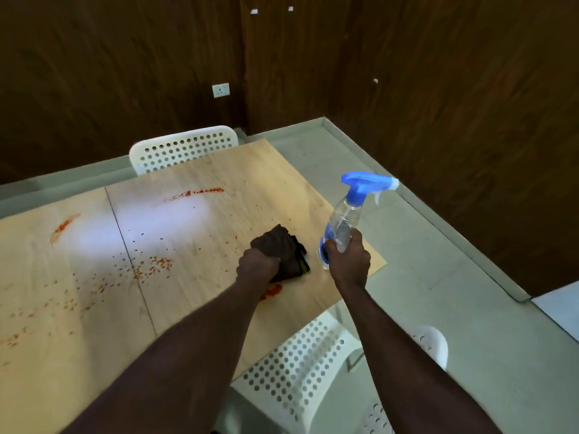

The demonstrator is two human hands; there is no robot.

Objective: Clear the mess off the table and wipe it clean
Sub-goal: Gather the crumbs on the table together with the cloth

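The light wooden table (219, 233) is spattered with red sauce smears (200, 193) and scattered red crumbs (153, 266). My left hand (266, 253) grips a dark cloth (296, 264) and presses it on the table near its right end. A red blotch (272, 291) lies just beside my left wrist. My right hand (347, 258) holds a clear spray bottle (344, 227) with a blue trigger head by its lower body, above the table's right edge, nozzle pointing right.
A white perforated chair (185, 148) stands at the table's far side. Another white perforated chair (300, 364) sits at the near right, under my arms. Grey floor (438, 261) lies to the right, bounded by dark wooden walls (438, 89).
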